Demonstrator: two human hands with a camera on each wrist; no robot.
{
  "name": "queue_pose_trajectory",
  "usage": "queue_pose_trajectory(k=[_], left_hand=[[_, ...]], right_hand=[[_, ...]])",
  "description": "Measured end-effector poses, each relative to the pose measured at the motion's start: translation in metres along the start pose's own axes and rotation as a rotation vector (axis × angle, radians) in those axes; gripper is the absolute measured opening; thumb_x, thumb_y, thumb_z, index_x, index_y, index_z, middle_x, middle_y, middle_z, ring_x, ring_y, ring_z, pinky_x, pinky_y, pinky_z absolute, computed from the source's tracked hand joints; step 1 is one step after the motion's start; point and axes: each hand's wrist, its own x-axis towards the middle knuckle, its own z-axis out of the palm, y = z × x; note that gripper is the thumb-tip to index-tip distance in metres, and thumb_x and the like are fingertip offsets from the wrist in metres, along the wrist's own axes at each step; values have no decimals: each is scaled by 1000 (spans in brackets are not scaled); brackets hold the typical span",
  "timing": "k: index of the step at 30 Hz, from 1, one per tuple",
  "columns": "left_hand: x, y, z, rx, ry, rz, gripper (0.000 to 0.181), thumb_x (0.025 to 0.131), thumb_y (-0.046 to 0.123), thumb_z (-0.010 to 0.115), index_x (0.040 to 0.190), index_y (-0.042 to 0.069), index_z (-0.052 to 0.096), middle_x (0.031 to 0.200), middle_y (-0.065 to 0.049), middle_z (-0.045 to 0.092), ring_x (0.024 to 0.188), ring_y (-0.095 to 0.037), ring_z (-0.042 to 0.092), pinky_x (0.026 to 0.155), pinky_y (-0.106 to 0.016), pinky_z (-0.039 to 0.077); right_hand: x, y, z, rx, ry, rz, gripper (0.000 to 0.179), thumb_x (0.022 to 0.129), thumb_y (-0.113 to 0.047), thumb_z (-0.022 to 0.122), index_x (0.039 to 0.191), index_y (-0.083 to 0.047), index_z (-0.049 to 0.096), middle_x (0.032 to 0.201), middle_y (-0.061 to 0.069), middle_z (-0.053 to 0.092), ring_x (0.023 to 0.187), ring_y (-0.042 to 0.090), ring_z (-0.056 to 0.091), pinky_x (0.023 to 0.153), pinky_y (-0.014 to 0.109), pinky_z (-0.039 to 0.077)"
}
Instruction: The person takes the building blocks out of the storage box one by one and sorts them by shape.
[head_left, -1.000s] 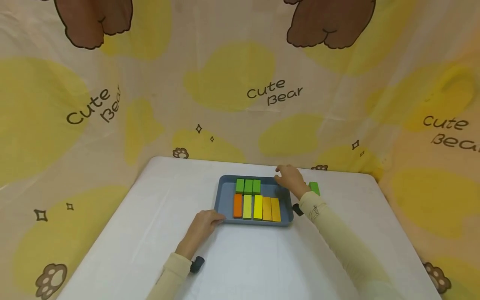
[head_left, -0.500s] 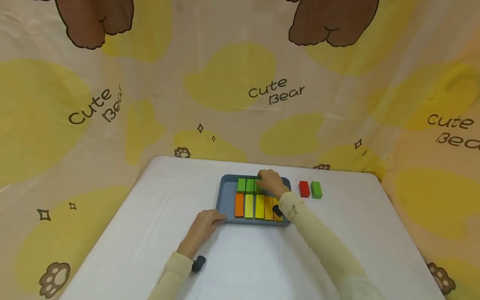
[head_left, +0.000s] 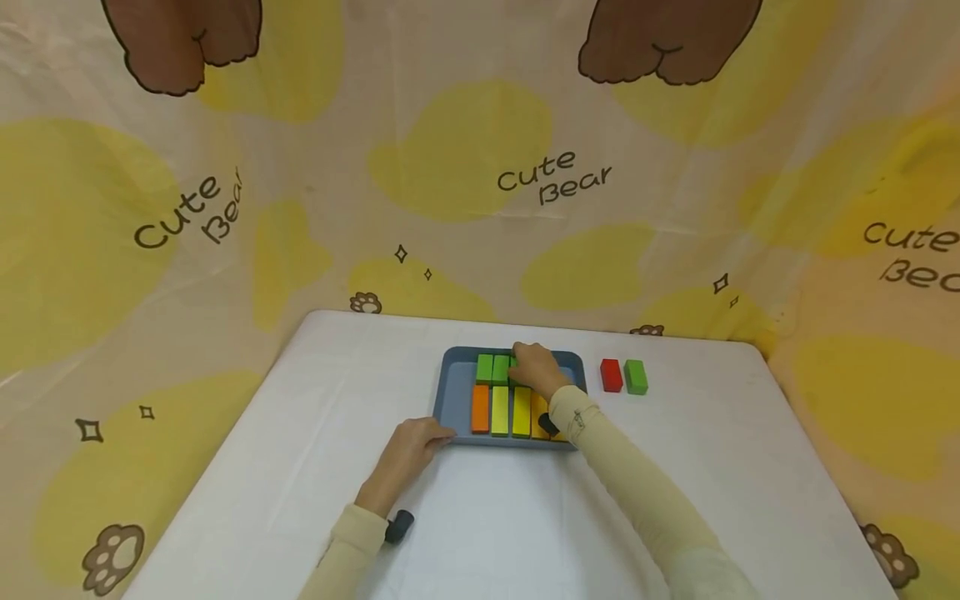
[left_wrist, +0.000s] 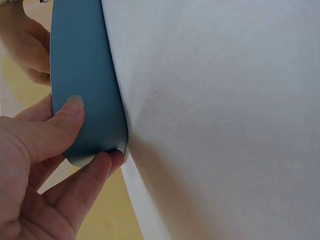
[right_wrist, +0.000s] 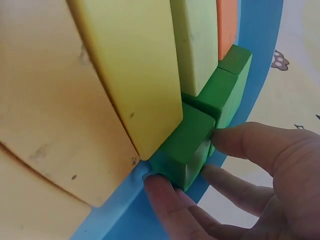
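Green block (right_wrist: 182, 142) pinched btwn fingertips of R hand (head_left: 536, 367), ctr of head frame, in blue-gray tray (head_left: 454, 407), L hand (head_left: 407, 452) gripping tray's lower-left corner, red block (head_left: 611, 375) R of ctr.

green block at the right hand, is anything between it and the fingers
Nothing visible: in the right wrist view, the fingers of the right hand meet the green block directly. The yellow block lies beside it, not between block and fingers.
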Motion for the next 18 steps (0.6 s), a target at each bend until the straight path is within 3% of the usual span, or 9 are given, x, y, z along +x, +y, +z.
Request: queue_pose_trajectory(k=[18], left_hand=[[1,-3,1,12,23,36,13,79,7,78,90,14,81,76,3,72,65,-7,61,62,-17,53]], right_hand=[[3,-3,3,6,7,-18,40,89,-18,73,122,1,62,119,17,67,104,31,65,90,42,55]])
